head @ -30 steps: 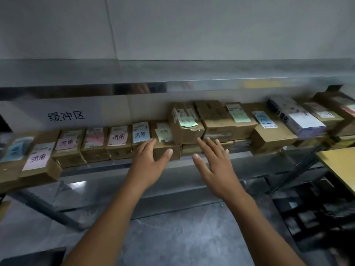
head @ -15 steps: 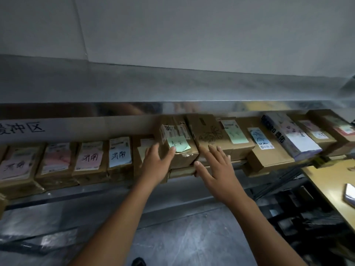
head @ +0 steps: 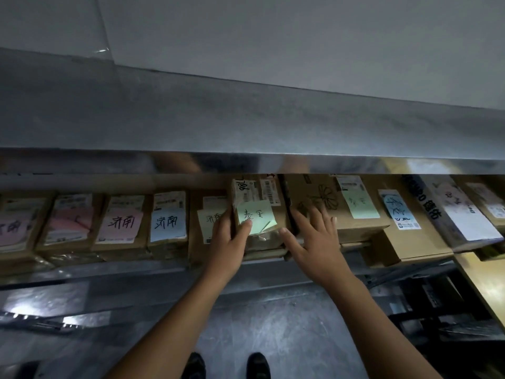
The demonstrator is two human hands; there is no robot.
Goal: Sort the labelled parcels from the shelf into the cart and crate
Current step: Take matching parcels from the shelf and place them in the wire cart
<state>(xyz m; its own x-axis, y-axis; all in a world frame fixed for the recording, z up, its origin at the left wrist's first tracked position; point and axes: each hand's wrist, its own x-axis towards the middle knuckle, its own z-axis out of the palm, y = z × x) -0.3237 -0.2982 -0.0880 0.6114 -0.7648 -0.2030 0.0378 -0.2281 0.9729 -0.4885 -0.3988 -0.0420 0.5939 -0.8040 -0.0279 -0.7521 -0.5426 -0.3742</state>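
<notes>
Wall (head: 273,36): pale grey flat panels, with one slanted seam (head: 105,31) at upper left.
Shelf (head: 246,119): grey metal upper board spanning the full width; its front edge (head: 246,162) is polished and mirror-like.
Floor (head: 259,324): dark grey, glossy, streaked.
Light: dim overall; one bright glare patch (head: 46,299) on the floor at left.
Bench (head: 486,285): yellow-brown top at the right edge, partly in view.
Under bench: dark clutter (head: 437,310), not identifiable.

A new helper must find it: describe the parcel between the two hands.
On the metal shelf runs a row of cardboard parcels. Midway along, the parcel sits between the left hand and right hand. Unlike the pink note and blue note leftward, its green note has a peeling corner.
</notes>
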